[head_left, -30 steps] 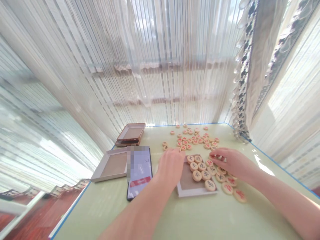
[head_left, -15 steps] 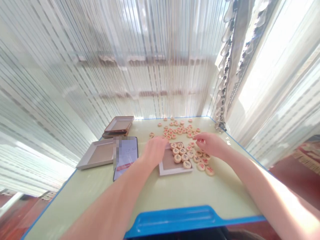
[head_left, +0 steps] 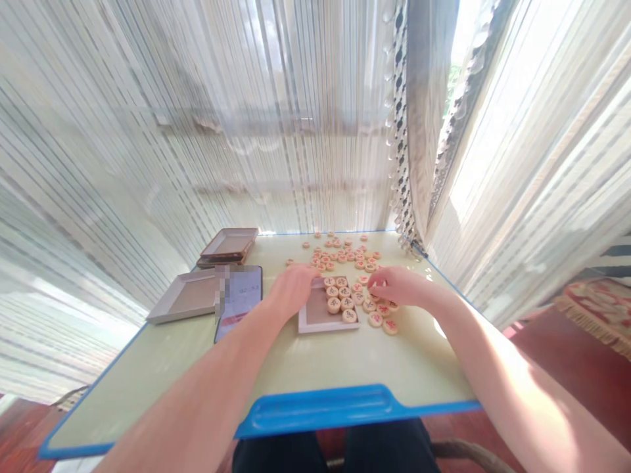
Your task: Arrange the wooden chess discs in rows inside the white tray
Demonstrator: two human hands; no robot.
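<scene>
A shallow white box tray (head_left: 315,323) lies in the middle of the pale green table (head_left: 345,361), with several round wooden chess pieces (head_left: 340,299) in rows inside it. My left hand (head_left: 293,289) rests at the tray's far left corner, fingers curled down onto its edge. My right hand (head_left: 394,286) hovers over loose pieces right of the tray, its fingertips pinched together on a small piece that I can barely see. Further back, many loose pieces (head_left: 340,253) are scattered on the table.
A phone (head_left: 239,299) lies left of the tray. Beyond it are an open grey box lid (head_left: 182,299) and a brown box (head_left: 229,246). The table has a blue rim with a blue groove (head_left: 325,407) at the near edge. Sheer curtains hang close behind and to the right.
The view has tilted down and swung right, showing the table's near blue edge. Both hands stay at the tray; the right hand has shifted slightly towards the tray's right side.
</scene>
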